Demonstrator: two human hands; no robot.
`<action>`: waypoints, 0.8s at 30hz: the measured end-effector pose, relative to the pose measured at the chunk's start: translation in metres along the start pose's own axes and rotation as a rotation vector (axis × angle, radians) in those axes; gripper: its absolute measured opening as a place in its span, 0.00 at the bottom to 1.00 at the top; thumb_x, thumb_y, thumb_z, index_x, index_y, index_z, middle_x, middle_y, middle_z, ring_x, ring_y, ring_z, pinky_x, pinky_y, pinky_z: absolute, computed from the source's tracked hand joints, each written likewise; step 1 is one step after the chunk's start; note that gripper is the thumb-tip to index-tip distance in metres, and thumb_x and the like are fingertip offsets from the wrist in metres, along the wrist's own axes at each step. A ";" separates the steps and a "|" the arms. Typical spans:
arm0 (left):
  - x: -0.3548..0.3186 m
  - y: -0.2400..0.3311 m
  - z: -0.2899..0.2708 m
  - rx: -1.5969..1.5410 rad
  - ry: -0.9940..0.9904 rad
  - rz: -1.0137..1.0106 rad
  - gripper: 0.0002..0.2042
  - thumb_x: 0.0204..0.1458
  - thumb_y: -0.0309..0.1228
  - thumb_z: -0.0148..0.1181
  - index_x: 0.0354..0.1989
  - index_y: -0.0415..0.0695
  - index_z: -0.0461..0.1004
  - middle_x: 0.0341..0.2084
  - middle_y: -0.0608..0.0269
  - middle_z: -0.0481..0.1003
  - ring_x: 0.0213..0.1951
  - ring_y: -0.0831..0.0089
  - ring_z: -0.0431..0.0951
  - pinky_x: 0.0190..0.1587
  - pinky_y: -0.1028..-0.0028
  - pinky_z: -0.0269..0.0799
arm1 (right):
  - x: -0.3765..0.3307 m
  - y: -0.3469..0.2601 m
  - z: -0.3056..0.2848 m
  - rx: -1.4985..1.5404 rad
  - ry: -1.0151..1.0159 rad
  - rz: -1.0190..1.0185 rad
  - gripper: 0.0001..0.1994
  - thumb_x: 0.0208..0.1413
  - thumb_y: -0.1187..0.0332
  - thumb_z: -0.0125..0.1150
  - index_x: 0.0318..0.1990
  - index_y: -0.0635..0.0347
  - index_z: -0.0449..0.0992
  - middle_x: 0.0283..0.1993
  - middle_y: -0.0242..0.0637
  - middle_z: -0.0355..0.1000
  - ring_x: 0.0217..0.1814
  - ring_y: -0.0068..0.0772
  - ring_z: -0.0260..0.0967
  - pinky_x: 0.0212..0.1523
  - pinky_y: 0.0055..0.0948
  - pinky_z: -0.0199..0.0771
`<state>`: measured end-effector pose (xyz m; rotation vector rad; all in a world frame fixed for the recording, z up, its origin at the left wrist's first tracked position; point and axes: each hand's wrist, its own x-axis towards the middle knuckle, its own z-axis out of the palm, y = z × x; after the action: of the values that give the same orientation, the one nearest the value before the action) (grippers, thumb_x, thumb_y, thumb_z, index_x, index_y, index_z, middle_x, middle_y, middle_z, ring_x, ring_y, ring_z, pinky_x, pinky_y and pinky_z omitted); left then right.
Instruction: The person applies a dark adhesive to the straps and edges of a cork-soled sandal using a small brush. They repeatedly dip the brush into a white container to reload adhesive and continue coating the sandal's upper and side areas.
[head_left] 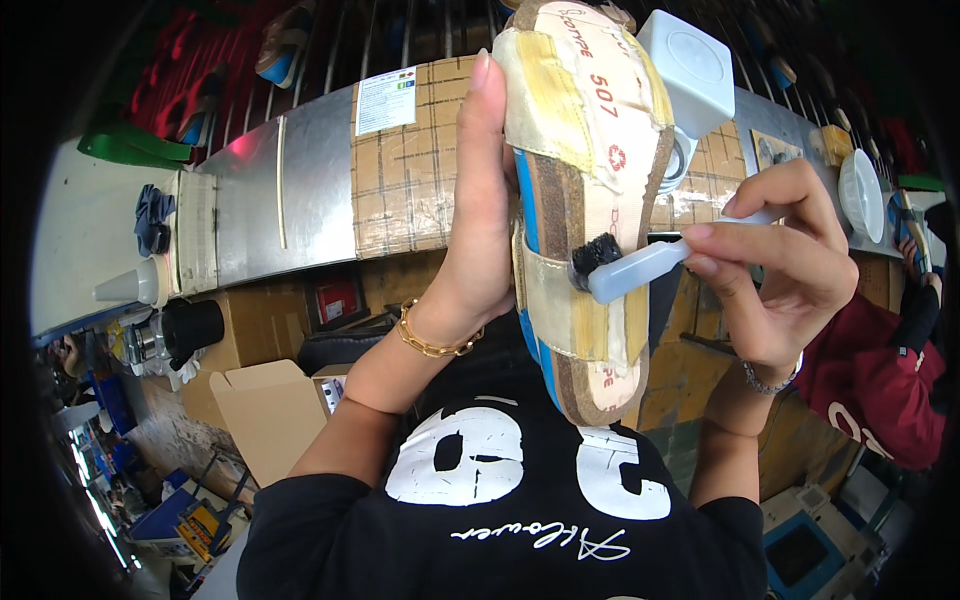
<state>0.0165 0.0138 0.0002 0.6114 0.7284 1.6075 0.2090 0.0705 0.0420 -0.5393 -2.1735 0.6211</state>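
A sandal (585,200) is clasped along its left edge by the left hand (480,230), the fingers closed on it, and is held upright in front of the chest, sole side turned to the camera, with a blue layer showing at its edge and pale straps across it. A small brush (640,265) with a pale handle is pinched between the thumb and fingers of the right hand (785,260); its dark bristles are pressed against the lower strap. Behind, a long metal bench (290,200) is seen, with a white bowl (860,195) at its right end. A cardboard box (270,410) is seen lower left.
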 end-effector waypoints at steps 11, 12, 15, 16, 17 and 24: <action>0.005 0.025 0.006 -0.044 0.057 -0.090 0.38 0.66 0.64 0.28 0.63 0.40 0.65 0.50 0.53 0.77 0.48 0.71 0.82 0.51 0.72 0.80 | -0.001 -0.003 -0.001 0.017 -0.036 0.042 0.14 0.26 0.71 0.73 0.28 0.59 0.87 0.30 0.37 0.69 0.32 0.28 0.64 0.32 0.24 0.57; 0.005 0.023 -0.003 -0.103 -0.019 -0.073 0.38 0.66 0.64 0.28 0.63 0.40 0.65 0.49 0.53 0.78 0.48 0.72 0.82 0.51 0.72 0.80 | -0.002 -0.004 -0.001 0.015 -0.034 0.039 0.14 0.26 0.69 0.73 0.28 0.58 0.87 0.30 0.36 0.69 0.31 0.28 0.64 0.32 0.24 0.56; 0.006 0.020 -0.016 -0.192 -0.146 -0.032 0.38 0.66 0.64 0.29 0.63 0.40 0.65 0.49 0.53 0.78 0.48 0.72 0.82 0.51 0.72 0.80 | -0.007 -0.010 0.000 0.018 -0.038 0.070 0.14 0.24 0.66 0.72 0.27 0.56 0.87 0.28 0.35 0.68 0.30 0.28 0.64 0.31 0.25 0.55; 0.006 0.019 -0.017 -0.195 -0.157 -0.015 0.38 0.66 0.64 0.29 0.63 0.40 0.65 0.49 0.53 0.78 0.48 0.72 0.82 0.50 0.72 0.80 | -0.008 -0.010 0.001 0.030 -0.041 0.062 0.14 0.24 0.65 0.72 0.26 0.56 0.88 0.27 0.35 0.68 0.30 0.28 0.64 0.31 0.25 0.55; 0.005 0.018 -0.019 -0.198 -0.168 0.003 0.38 0.66 0.64 0.29 0.62 0.40 0.66 0.49 0.53 0.78 0.48 0.72 0.82 0.50 0.72 0.80 | -0.009 -0.009 0.002 0.042 -0.044 0.053 0.14 0.24 0.64 0.72 0.26 0.55 0.88 0.27 0.34 0.68 0.29 0.27 0.64 0.31 0.25 0.55; -0.008 -0.001 -0.029 0.305 -0.032 0.436 0.31 0.70 0.53 0.33 0.75 0.51 0.44 0.65 0.53 0.65 0.60 0.66 0.74 0.60 0.64 0.76 | 0.003 -0.009 0.007 0.136 0.044 0.133 0.10 0.35 0.69 0.73 0.30 0.60 0.86 0.31 0.35 0.69 0.33 0.26 0.65 0.33 0.24 0.58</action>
<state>-0.0029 0.0029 -0.0194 1.0720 0.8659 1.8916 0.2005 0.0637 0.0453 -0.6217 -2.0486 0.8147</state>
